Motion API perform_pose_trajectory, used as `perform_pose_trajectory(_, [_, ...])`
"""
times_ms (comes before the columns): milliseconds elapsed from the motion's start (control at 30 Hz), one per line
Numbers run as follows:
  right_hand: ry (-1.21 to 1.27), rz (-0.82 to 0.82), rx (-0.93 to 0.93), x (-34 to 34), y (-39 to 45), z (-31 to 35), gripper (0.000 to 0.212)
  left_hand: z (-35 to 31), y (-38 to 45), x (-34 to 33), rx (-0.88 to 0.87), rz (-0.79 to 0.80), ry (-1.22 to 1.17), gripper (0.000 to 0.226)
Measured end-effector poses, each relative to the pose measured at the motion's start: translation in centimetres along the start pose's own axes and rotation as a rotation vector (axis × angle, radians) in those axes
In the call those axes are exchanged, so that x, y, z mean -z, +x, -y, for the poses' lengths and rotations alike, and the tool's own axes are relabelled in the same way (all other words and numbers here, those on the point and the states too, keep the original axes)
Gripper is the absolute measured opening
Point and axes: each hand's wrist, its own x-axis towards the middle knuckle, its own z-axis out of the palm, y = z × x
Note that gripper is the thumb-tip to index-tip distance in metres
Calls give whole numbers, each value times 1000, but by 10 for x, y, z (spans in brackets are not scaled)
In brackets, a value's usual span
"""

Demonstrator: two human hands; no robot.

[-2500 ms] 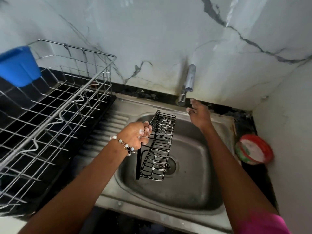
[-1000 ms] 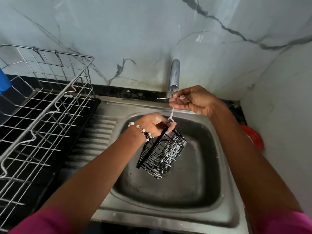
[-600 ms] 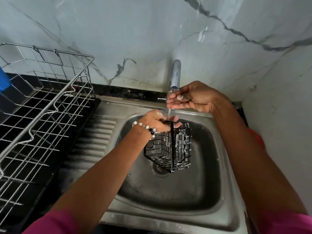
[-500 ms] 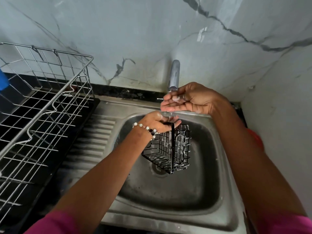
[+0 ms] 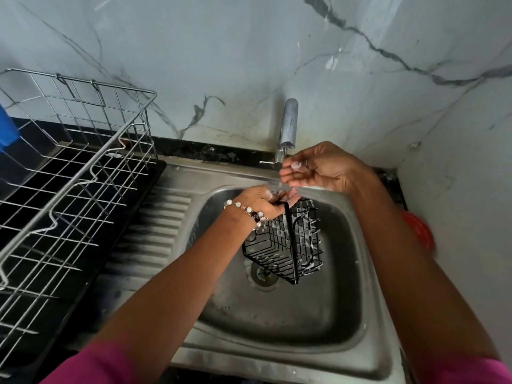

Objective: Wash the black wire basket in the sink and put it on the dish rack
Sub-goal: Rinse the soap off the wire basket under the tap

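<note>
The black wire basket (image 5: 288, 242) hangs tilted over the steel sink (image 5: 346, 309), with soap suds on its wires. My left hand (image 5: 263, 202) grips its top edge, a bead bracelet on the wrist. My right hand (image 5: 315, 169) is cupped palm up just under the spout of the tap (image 5: 286, 131), holding nothing, with foam on the fingers. Water runs down onto both hands and the basket. The silver wire dish rack (image 5: 74, 178) stands to the left on a black tray.
A ribbed steel drainboard (image 5: 155, 234) lies between rack and basin. A blue item (image 5: 7, 128) sits at the rack's far left edge. A red round object (image 5: 418, 231) rests by the right wall. Marble walls close in the back and right.
My right hand came off the tap area and now cups under the spout, with water flowing. My left hand turned the basket and raised it under the stream.
</note>
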Motion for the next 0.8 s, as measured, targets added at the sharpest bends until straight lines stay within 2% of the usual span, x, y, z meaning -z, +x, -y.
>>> perform_pose_trajectory(67, [-286,-16,27,6,5,-15,27,-3,-3,3,27,29,-77,26])
perform_pose_trajectory(133, [-454,122,0,13,3,-33,32,-8,-7,9,34,23,-171,24])
perform_pose_trajectory(200, [-372,306,-27,18,-1,-53,32,-16,-10,16,37,9,-272,26])
perform_pose_trajectory(267, [-276,413,-20,19,-3,-70,68,-23,-10,23,32,1,-342,31])
perform_pose_trajectory(300, [-276,405,5,15,-3,-76,78,-25,-10,25,29,-7,-353,32])
perform_pose_trajectory(333, [-296,366,56,10,-3,-82,78,-26,-10,26,30,-12,-355,31])
perform_pose_trajectory(467, [-316,181,185,-1,-5,-89,58,-28,-11,24,48,-5,-382,25])
perform_pose_trajectory(533, [-344,159,210,-1,-6,-88,59,-29,-14,23,52,9,-413,24])
perform_pose_trajectory(667, [-314,96,262,-9,-12,-82,43,-35,-11,25,62,32,-490,35])
perform_pose_trajectory(800, [-285,5,279,-17,-13,-81,46,-40,-9,23,17,81,-354,26])
